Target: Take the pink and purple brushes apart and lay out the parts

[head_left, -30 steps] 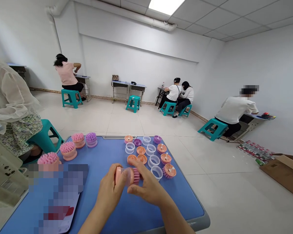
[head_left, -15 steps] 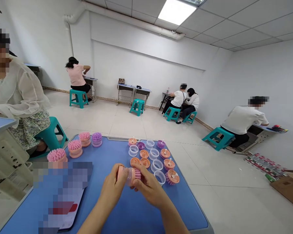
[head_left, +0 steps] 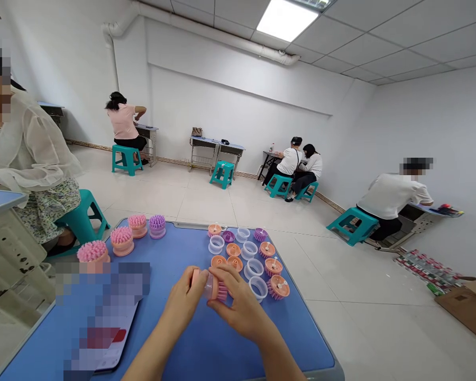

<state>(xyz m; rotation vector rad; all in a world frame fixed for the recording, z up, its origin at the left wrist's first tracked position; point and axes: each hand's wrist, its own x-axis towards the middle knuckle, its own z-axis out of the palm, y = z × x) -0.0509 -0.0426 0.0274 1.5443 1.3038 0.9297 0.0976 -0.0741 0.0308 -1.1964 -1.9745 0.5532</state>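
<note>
The round pink-bristled brush (head_left: 210,287) is held on its side above the desk (head_left: 206,346), its peach base to the left, clear middle next, bristles to the right. The left hand (head_left: 185,290) is closed around the base; the right hand (head_left: 240,304) is curved around the bristled end, fingers over the top, thumb below. Just beyond the right hand's fingers sit peach discs (head_left: 233,250), a purple disc (head_left: 228,236) behind them, then clear rings (head_left: 266,291), mostly in a slanting column. Most of the bristle heads (head_left: 279,286) lie bristles down close along the desk's right edge. Four upright brushes (head_left: 122,243) stand near the left edge and far left corner; a partly blurred phone (head_left: 121,336) lies nearer. Open blue desktop runs between phone and left forearm, between brushes and rings, and from the right forearm to the rounded near-right corner
</note>
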